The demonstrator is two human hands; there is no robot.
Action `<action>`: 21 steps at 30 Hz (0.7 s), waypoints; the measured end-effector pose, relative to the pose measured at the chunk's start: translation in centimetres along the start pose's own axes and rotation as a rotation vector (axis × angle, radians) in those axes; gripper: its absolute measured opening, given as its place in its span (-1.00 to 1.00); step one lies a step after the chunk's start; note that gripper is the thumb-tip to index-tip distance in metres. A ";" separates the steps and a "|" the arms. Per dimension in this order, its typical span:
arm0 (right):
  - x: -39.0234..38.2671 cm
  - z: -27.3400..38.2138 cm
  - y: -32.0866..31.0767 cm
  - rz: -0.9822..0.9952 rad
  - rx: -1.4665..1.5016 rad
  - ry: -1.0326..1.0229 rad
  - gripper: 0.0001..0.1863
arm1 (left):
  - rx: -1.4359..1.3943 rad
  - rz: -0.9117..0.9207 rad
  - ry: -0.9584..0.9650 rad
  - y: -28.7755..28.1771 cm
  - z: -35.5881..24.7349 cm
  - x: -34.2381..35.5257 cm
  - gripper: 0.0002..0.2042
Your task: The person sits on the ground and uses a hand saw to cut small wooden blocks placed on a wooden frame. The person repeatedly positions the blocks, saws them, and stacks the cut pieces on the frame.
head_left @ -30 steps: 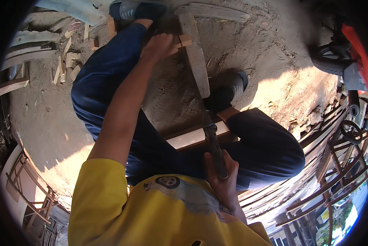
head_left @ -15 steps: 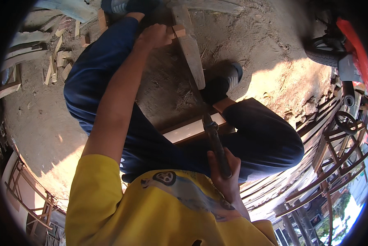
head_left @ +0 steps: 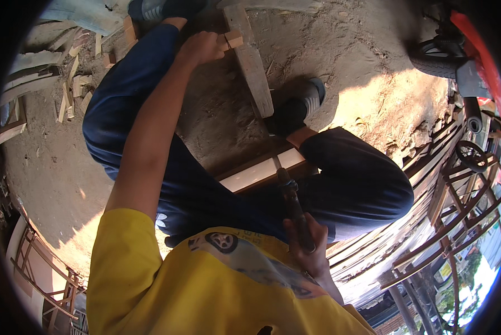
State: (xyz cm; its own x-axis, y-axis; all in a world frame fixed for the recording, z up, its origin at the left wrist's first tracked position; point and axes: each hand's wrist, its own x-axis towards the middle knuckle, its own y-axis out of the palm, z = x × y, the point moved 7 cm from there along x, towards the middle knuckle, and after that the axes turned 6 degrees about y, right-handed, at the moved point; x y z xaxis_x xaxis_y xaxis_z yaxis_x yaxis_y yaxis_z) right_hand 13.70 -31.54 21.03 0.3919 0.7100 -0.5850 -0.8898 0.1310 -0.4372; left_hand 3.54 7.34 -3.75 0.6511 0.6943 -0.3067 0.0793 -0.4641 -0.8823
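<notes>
My left hand is closed around a small wooden block at the upper middle, pressing it on a weathered timber on the ground. A dark line crosses the block beside my fingers. Close to my body, my right hand wraps round the dark handle of a hand saw. The saw's narrow blade points away from me toward the block; it shows almost edge-on, and its far part is hard to make out.
My feet in dark shoes stand either side of the timber. Nearer lies a framed pale board. Wood offcuts lie at left on the dirt. Stacked planks, a wheel and a red sheet are at right.
My right hand has drawn the saw a little back toward my body. The left hand stays on the block. The whole view has shifted slightly.
</notes>
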 end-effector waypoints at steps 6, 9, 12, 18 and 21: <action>0.7 -0.1 -0.1 -0.089 -0.090 0.088 -0.88 | 0.007 -0.057 -0.049 -0.6 0.7 -0.8 -0.59; 0.7 -1.2 -0.6 -0.049 -0.092 0.029 -0.88 | 0.006 -0.084 -0.021 -0.4 0.6 -0.9 -0.60; -0.6 -0.6 -0.7 -0.014 -0.089 0.013 -0.83 | 0.045 -0.076 0.009 0.0 0.2 -1.0 -0.60; -3.8 -0.3 -5.6 -0.196 -0.313 -0.250 -0.64 | 0.058 -0.076 -0.071 0.4 0.4 -1.9 -0.56; 2.8 0.3 -4.1 -0.126 -0.042 -0.047 -0.77 | 0.021 -0.124 -0.047 0.0 -0.4 -1.4 -0.56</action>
State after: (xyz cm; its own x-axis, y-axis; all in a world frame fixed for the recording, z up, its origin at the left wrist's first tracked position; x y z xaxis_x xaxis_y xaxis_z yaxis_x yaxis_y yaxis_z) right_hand 18.34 -29.88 21.42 0.4878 0.7215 -0.4914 -0.8232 0.1930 -0.5339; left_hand 2.91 6.14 -3.14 0.6013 0.7707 -0.2108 0.1410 -0.3620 -0.9214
